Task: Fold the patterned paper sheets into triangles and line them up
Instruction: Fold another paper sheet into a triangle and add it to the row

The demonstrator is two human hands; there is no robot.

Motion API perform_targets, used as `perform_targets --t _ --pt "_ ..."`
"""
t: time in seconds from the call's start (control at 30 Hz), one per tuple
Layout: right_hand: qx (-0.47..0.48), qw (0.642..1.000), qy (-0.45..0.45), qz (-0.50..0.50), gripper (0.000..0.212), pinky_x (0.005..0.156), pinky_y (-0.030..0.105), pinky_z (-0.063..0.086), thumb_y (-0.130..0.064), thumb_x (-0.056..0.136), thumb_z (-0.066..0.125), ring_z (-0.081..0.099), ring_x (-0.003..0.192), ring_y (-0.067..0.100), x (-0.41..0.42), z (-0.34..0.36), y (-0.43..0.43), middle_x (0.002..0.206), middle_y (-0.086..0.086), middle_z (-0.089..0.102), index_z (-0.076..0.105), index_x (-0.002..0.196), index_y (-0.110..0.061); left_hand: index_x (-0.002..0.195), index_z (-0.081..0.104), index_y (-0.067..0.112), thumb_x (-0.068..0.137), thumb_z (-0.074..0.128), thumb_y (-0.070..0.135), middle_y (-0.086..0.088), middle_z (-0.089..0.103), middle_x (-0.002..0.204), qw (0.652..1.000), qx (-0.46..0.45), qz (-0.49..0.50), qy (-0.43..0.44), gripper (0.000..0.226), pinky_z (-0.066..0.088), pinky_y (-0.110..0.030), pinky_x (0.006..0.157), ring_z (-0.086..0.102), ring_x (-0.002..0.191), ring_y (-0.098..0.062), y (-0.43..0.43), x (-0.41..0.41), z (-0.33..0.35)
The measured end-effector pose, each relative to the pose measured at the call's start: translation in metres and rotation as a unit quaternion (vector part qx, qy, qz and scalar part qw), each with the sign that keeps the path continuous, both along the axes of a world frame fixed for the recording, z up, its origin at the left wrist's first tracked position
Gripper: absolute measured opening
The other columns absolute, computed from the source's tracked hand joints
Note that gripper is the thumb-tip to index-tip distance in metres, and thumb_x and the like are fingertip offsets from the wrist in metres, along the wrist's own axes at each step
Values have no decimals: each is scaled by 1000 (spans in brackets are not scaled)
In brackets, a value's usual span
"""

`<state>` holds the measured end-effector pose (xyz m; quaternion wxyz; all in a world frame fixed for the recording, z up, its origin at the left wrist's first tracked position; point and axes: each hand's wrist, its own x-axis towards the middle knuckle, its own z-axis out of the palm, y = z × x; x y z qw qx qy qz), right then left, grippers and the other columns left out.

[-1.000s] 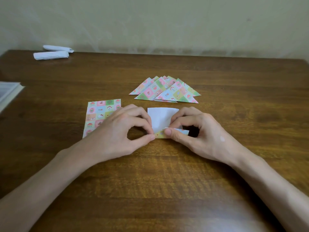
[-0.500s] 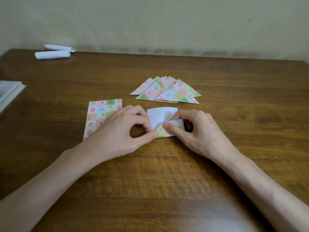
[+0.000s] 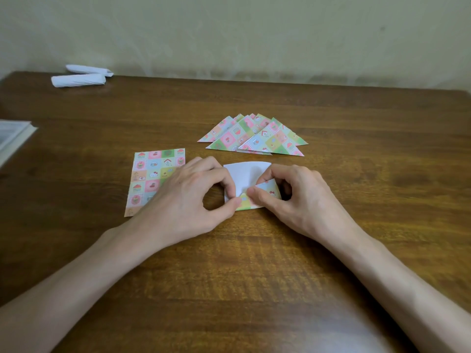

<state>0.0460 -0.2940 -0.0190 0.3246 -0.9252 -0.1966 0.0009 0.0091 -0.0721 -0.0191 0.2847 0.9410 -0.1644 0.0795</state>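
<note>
1. Dead centre of the table [image 3: 254, 276], both hands are working one sheet [image 3: 244, 171] that lies white side up.
2. Left hand [image 3: 183, 200]: fingers curled, thumb and forefinger tips pinching the sheet's near left edge, right where the fold starts.
3. Right hand [image 3: 293, 200]: curled as well, thumb and forefinger pinching the flap [image 3: 267, 191], which is turned up over the white so its patterned side shows.
4. At 9 o'clock from the sheet lie the unfolded sheets [image 3: 150, 174], flat and pattern up, with their near right corner under the left hand.
5. At 12 o'clock, just beyond the sheet, the finished triangles [image 3: 254, 138] overlap in a loose fan.
6. Way off at 10 o'clock, in the far corner, are two white rolls [image 3: 79, 80].
7. The print is little cartoon squares (houses, fruit). Any writing is too small to read.
</note>
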Motion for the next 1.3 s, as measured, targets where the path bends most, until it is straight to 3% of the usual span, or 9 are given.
perform_targets --t 0.1,0.2,0.3,0.4,1.03,1.17,1.3 --pt "1 1000 5 -8 20 62 36 38 -55 86 71 45 59 8 1 -1 0 56 -14 49 67 87 -36 91 64 38 88 66 47 18 56 99 1000 11 -13 3 10 40 -30 90 53 101 -5 1 0 1" --pt "-2 1000 12 -13 21 62 37 39 -56 86 71 45 58 8 1 -1 1 61 -27 53 68 89 -35 93 67 39 89 65 47 18 58 100 1000 0 -21 16 9 41 -31 88 53 103 -5 2 1 1" --pt "-6 1000 10 -20 19 62 38 42 -53 86 72 46 59 9 1 -1 1 55 -12 48 68 88 -35 92 72 39 88 68 45 20 61 100 999 -17 -27 34 8 46 -37 90 54 103 -5 6 4 2" --pt "-9 1000 13 -25 19 62 36 39 -53 86 72 47 60 9 0 -1 2 56 -11 47 68 87 -35 94 75 41 86 68 46 23 63 103 997 -30 -33 62 11 48 -41 93 57 108 -5 11 7 3" --pt "0 999 6 -38 19 63 36 40 -54 85 71 47 60 9 0 -3 3 55 -12 48 67 85 -35 91 78 45 84 79 40 27 65 104 991 -67 -30 113 9 35 -20 83 55 110 2 14 13 4" --pt "0 999 11 -38 20 62 36 38 -55 86 69 47 60 9 1 -3 3 66 -34 53 65 85 -35 91 77 44 82 82 38 28 64 105 992 -59 -24 109 12 33 -16 82 55 111 3 12 13 4" --pt "0 999 8 -44 21 63 36 40 -56 86 69 48 61 8 1 -3 3 63 -27 54 65 86 -36 92 77 45 82 83 36 29 63 106 992 -49 -21 111 15 33 -19 82 53 112 3 12 13 4"
